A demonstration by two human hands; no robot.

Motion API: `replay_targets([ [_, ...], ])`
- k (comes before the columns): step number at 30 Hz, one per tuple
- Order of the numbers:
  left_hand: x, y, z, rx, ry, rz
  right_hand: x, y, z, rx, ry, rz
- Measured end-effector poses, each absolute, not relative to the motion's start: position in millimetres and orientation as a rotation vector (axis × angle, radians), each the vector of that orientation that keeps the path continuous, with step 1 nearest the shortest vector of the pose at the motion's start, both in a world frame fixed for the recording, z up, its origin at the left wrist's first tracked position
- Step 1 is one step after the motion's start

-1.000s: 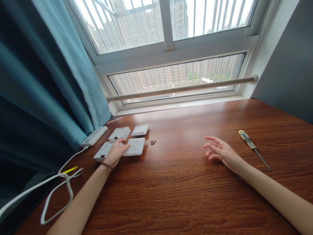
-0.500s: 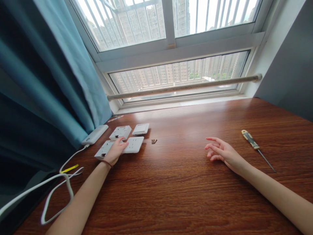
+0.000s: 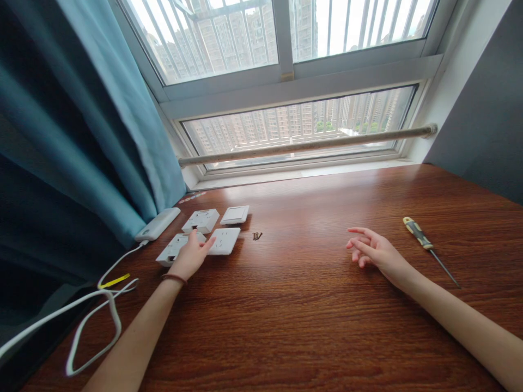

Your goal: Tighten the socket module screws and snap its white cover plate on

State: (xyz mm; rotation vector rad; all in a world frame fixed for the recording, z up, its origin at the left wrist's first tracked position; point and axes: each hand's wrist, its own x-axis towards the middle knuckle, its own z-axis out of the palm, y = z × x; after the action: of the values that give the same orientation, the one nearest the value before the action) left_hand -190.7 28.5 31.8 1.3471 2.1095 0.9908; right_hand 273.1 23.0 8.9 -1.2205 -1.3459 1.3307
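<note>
My left hand (image 3: 190, 256) is over the near white mounting box (image 3: 170, 248), thumb and fingers apart. Its thumb reaches the left edge of a white socket plate (image 3: 224, 241); whether it touches, I cannot tell. Behind lie a second white mounting box (image 3: 201, 220) and a white switch plate (image 3: 235, 214). Several small screws (image 3: 257, 236) are to the right of the socket plate. My right hand (image 3: 373, 251) is held above the table with loosely bent fingers apart and nothing in them. The screwdriver (image 3: 419, 233) lies farther right, its shaft pointing toward me.
A white power bank-like block (image 3: 158, 224) with a white cable (image 3: 77, 343) lies at the left, near a yellow strip (image 3: 116, 281) and the blue curtain (image 3: 122, 109). The brown wooden table (image 3: 286, 326) reaches back to the window, where a rail (image 3: 310, 147) runs across.
My left hand has shifted slightly left, drawing back from the socket plate, its fingers spread. My right hand has moved a little to the right. The objects on the table look unmoved.
</note>
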Motion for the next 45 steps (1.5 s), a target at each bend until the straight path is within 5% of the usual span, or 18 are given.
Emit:
replay_targets([
  [4, -168, 7, 42, 2.041, 2.461, 0.636, 299, 34, 17, -1.611, -1.691, 0.391],
  [9, -110, -8, 51, 2.659, 2.086, 0.631, 328, 42, 22, -2.187, -1.841, -0.323],
  [19, -9, 8, 29, 2.729, 1.123, 0.721, 327, 43, 13, -2.296, -1.967, -0.194],
  [23, 15, 16, 19, 2.763, 0.846, 0.698, 315, 34, 22, -2.157, -1.928, -0.454],
  [26, 18, 15, 14, 2.866, 0.781, 0.732, 324, 38, 16, -2.257, -1.776, -0.621],
  [36, 15, 9, 10, 3.241, 0.805, 0.776, 370, 63, -1, -2.477, -1.695, -0.306],
  [41, 20, 2, 13, 3.215, 0.879, 0.857, 341, 51, 20, -2.026, -2.086, -0.320],
  [45, 29, -13, 22, 3.038, 1.157, 0.896, 290, 19, 29, -0.916, -2.521, -0.377],
])
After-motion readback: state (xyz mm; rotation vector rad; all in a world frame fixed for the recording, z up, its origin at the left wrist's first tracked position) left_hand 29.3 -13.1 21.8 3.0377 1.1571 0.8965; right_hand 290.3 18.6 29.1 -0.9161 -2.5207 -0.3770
